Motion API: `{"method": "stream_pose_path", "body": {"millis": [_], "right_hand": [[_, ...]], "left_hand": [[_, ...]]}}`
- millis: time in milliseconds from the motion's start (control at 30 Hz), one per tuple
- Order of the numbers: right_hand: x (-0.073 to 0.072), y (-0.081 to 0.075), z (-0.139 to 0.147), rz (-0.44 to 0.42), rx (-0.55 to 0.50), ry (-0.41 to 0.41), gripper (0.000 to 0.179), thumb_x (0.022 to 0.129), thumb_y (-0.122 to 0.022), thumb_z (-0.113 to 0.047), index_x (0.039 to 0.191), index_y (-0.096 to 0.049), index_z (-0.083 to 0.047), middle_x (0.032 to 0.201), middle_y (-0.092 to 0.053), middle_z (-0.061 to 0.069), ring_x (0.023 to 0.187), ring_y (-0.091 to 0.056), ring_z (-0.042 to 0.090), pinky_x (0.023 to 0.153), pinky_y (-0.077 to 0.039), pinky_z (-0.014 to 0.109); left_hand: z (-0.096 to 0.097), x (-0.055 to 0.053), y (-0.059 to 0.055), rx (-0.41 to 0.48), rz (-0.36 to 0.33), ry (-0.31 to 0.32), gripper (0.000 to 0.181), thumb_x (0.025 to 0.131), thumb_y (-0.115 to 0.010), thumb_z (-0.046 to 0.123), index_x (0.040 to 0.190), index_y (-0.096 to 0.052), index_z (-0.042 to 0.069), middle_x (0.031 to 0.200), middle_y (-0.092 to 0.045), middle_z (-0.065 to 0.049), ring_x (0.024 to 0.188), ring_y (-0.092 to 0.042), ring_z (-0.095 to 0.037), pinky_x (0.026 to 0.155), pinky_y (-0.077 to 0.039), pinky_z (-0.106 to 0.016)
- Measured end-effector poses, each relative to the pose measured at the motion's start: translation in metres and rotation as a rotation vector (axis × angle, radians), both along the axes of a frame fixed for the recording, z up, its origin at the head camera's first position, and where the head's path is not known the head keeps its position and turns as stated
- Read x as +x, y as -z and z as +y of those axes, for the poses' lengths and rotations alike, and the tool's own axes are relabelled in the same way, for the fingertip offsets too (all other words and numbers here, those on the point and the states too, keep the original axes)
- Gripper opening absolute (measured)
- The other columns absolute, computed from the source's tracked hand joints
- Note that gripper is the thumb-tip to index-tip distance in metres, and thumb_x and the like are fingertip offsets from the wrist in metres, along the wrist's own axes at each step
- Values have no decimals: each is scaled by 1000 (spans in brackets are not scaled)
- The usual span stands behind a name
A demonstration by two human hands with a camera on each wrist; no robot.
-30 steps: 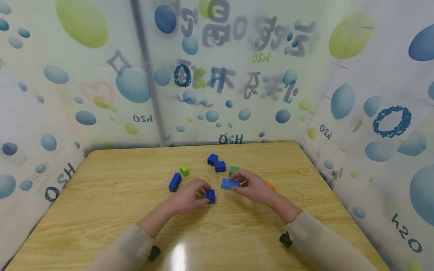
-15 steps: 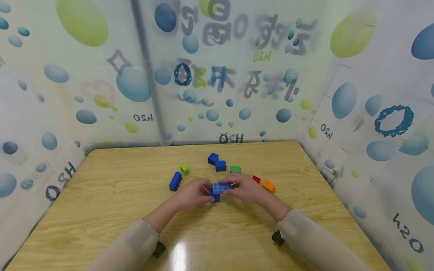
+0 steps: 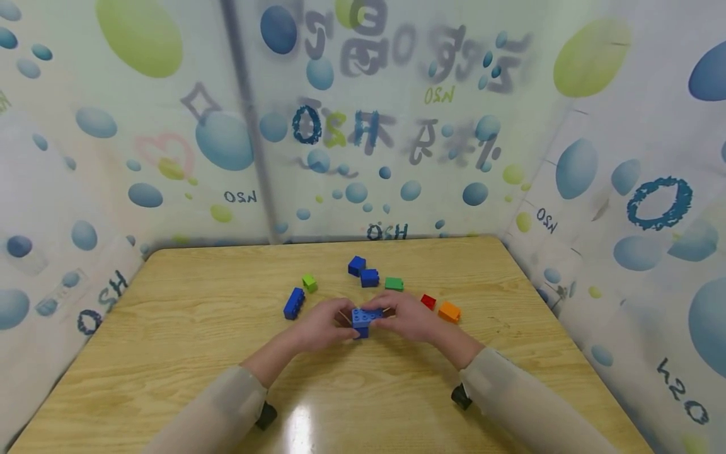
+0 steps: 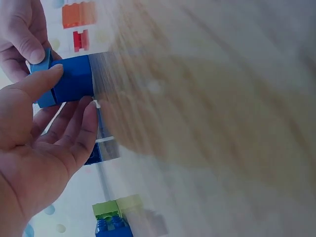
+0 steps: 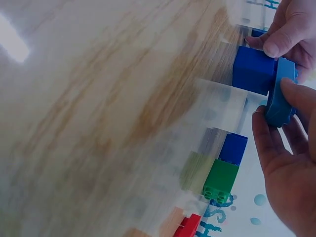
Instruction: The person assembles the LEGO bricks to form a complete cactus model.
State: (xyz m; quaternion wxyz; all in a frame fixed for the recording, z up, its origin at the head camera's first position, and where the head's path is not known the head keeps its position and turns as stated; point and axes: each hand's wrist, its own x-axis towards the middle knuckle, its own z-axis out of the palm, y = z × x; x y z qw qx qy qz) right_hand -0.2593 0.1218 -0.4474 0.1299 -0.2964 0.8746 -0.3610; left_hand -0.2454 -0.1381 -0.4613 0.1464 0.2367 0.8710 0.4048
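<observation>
My left hand (image 3: 323, 326) pinches a dark blue toy building brick (image 4: 74, 79) between thumb and fingers at the middle of the table. Lying across its studs is a flatter light blue brick (image 3: 365, 316), which my right hand (image 3: 411, 320) grips by its right end. In the right wrist view, the light blue brick (image 5: 280, 96) meets the top of the dark blue brick (image 5: 253, 71) and overhangs it towards the right hand. Whether the studs are fully pressed in, I cannot tell. Fingers of both hands hide parts of the two bricks.
On the wooden table (image 3: 198, 328), a long blue brick (image 3: 293, 303) and a lime brick (image 3: 309, 283) lie to the left. Behind the hands are two blue bricks (image 3: 370, 278) and a green brick (image 3: 394, 284). A red brick (image 3: 428, 302) and an orange brick (image 3: 449, 313) lie right.
My right hand has moved left, bringing the light blue brick from beside the dark blue brick onto its top. The left hand has shifted slightly right with the dark blue brick.
</observation>
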Motion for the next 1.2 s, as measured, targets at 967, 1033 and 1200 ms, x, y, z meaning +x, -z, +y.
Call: {"method": "stream_pose_path", "body": {"millis": [967,1033,1200], "right_hand": [[0,1,-2,-139,-33,127,23,104,-79,-24,127,-82,-26,122,-78,-4,96,-77,17,87,-65,36],[0,1,-2,-166,-45,135,23,104,-79,-24,127,-82,-26,119,-79,-3,93,-78,18,82,-65,37],[0,3,-2,-192,-64,140,23,103,-79,-23,126,-82,-25,114,-79,-4,90,-78,18,82,-65,37]], "left_hand": [[-4,2,-10,51,23,-41,13,108,-74,27,116,-75,17,117,-77,0,108,-71,-17,96,-64,-40],[-4,2,-10,49,13,-42,13,108,-74,27,116,-74,17,117,-77,0,107,-71,-17,94,-64,-37],[-5,2,-12,49,-6,-38,14,107,-75,27,117,-74,17,119,-77,-1,106,-71,-18,89,-64,-35]]}}
